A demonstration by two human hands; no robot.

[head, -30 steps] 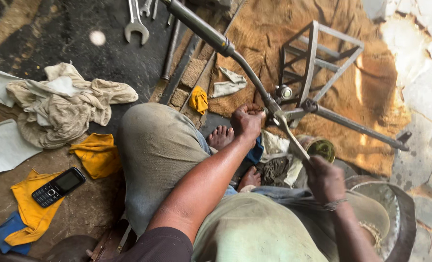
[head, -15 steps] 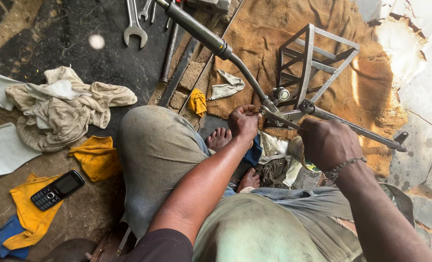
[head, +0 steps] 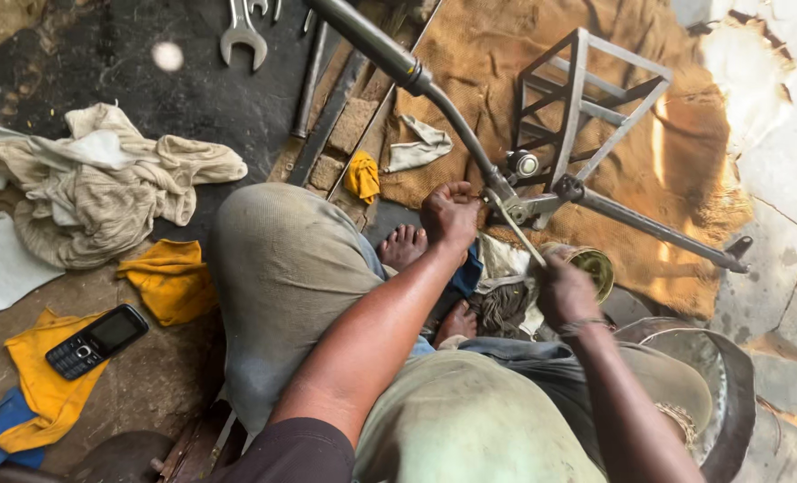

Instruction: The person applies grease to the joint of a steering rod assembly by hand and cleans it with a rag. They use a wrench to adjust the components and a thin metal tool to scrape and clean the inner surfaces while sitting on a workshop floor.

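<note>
Fingers of left hand (head: pixel 450 215) closed around metal frame (head: pixel 452 116) slanting upper-left to lower-right; right hand (head: pixel 564 291) gripping thin rod (head: pixel 517 228).

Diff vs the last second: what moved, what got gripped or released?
The right hand shifted: low by the lap a second ago, up near the frame joint half a second ago, now back down beside the small brass-coloured tin, gripping a thin rod that runs up to the joint. The left hand stayed clamped on the metal tube frame. Phone, rags and spanner unchanged.
</note>
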